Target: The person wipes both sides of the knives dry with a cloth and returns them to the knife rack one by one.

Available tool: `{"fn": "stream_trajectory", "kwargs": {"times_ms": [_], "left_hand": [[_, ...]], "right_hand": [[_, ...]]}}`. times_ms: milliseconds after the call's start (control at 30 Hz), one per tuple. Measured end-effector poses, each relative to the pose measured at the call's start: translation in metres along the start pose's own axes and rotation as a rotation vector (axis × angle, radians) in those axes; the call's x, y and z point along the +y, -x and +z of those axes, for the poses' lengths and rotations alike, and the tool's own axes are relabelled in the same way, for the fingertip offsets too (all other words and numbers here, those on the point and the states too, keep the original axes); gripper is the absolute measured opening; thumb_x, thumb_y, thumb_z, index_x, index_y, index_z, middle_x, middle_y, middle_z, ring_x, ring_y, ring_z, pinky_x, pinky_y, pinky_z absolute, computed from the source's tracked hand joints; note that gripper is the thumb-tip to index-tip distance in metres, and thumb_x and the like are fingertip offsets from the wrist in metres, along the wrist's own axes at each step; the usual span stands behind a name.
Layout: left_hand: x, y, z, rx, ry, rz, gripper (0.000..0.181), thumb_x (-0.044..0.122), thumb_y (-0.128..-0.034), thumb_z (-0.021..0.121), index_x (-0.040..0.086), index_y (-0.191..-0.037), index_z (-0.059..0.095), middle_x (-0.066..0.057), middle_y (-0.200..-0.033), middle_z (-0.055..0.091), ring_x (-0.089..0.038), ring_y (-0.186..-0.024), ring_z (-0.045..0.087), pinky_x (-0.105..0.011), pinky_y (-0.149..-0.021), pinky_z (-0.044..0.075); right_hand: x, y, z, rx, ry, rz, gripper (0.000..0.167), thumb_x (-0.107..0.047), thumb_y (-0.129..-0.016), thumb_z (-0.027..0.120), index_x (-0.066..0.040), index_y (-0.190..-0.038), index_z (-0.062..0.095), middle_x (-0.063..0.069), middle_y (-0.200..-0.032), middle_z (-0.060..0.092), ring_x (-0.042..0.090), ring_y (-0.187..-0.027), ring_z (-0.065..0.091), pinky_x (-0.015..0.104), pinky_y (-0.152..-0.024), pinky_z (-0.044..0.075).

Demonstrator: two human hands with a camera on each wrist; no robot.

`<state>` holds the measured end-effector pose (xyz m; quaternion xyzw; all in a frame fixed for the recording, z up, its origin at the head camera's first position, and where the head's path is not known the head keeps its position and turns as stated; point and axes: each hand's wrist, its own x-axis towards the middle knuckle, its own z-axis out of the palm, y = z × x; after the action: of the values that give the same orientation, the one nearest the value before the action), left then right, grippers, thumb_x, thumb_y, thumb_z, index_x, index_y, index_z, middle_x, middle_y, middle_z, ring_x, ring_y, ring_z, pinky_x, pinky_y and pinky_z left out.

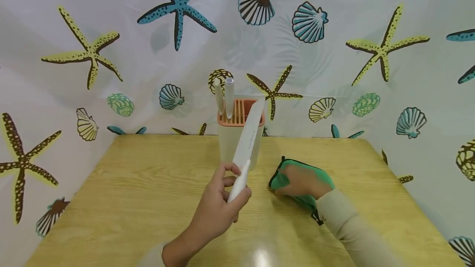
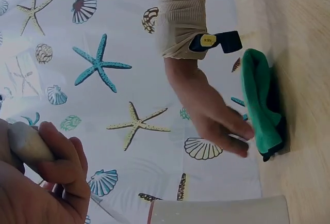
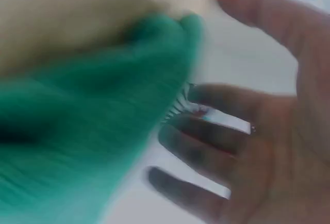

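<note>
My left hand (image 1: 213,213) grips the white handle of a kitchen knife (image 1: 248,141), its broad pale blade tilted up and forward in front of a knife block (image 1: 228,145). In the left wrist view the handle end (image 2: 31,144) shows between thumb and curled fingers. A green cloth (image 1: 280,180) with dark edging lies bunched on the table, right of the block. Over it is my right hand (image 1: 304,180). The right wrist view, blurred, shows that hand's fingers (image 3: 206,146) spread and apart from the cloth (image 3: 103,105), holding nothing.
The white block has a salmon slotted top, with two white-handled knives (image 1: 229,98) standing in its left slots. It stands near the far edge of the wooden table (image 1: 148,176). Behind hangs a curtain (image 1: 208,61) printed with starfish and shells.
</note>
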<state>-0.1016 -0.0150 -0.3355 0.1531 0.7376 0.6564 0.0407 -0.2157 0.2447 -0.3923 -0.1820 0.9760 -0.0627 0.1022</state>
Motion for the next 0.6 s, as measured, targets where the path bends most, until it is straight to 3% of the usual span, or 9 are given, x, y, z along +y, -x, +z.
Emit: {"fn": "stream_trajectory", "kwargs": {"times_ms": [167, 267, 367, 500, 600], "left_hand": [[0.014, -0.011, -0.015, -0.093, 0.103, -0.005, 0.039, 0.013, -0.1007, 0.056, 0.015, -0.137, 0.043, -0.014, -0.095, 0.059, -0.007, -0.044, 0.049, -0.021, -0.045, 0.048], [0.023, -0.017, -0.02, -0.11, 0.138, -0.026, 0.035, 0.013, -0.1017, 0.053, 0.012, -0.136, 0.046, -0.01, -0.093, 0.056, -0.008, -0.045, 0.049, -0.019, -0.046, 0.048], [0.03, -0.022, -0.022, -0.109, 0.172, -0.03, 0.033, 0.012, -0.102, 0.052, 0.007, -0.134, 0.046, -0.009, -0.09, 0.057, -0.008, -0.045, 0.048, -0.019, -0.045, 0.047], [0.038, -0.024, -0.026, -0.094, 0.171, -0.027, 0.032, 0.012, -0.1021, 0.052, 0.005, -0.133, 0.046, -0.007, -0.087, 0.057, -0.008, -0.045, 0.048, -0.019, -0.046, 0.047], [0.042, -0.024, -0.029, -0.068, 0.162, -0.022, 0.03, 0.012, -0.1015, 0.053, 0.004, -0.13, 0.049, -0.006, -0.087, 0.057, -0.009, -0.047, 0.048, -0.02, -0.046, 0.047]], "right_hand": [[-0.022, -0.012, -0.055, 0.346, -0.028, -0.034, 0.059, -0.038, -0.098, 0.061, -0.005, -0.145, 0.049, 0.021, -0.147, 0.051, 0.04, -0.125, 0.059, 0.056, -0.086, 0.057], [-0.04, -0.024, -0.082, 0.475, 0.003, -0.113, 0.052, -0.033, -0.099, 0.061, -0.004, -0.142, 0.053, 0.02, -0.146, 0.053, 0.038, -0.129, 0.057, 0.054, -0.091, 0.056], [-0.053, -0.037, -0.096, 0.492, 0.023, -0.158, 0.038, -0.029, -0.1, 0.061, -0.005, -0.129, 0.064, 0.017, -0.136, 0.062, 0.034, -0.121, 0.063, 0.05, -0.089, 0.058], [-0.06, -0.051, -0.102, 0.443, -0.007, -0.128, 0.026, -0.024, -0.099, 0.062, -0.006, -0.114, 0.074, 0.014, -0.123, 0.07, 0.032, -0.108, 0.068, 0.046, -0.087, 0.059], [-0.061, -0.053, -0.105, 0.412, -0.018, -0.097, 0.026, -0.025, -0.099, 0.063, -0.007, -0.113, 0.075, 0.013, -0.123, 0.071, 0.032, -0.111, 0.068, 0.047, -0.09, 0.058]]}}
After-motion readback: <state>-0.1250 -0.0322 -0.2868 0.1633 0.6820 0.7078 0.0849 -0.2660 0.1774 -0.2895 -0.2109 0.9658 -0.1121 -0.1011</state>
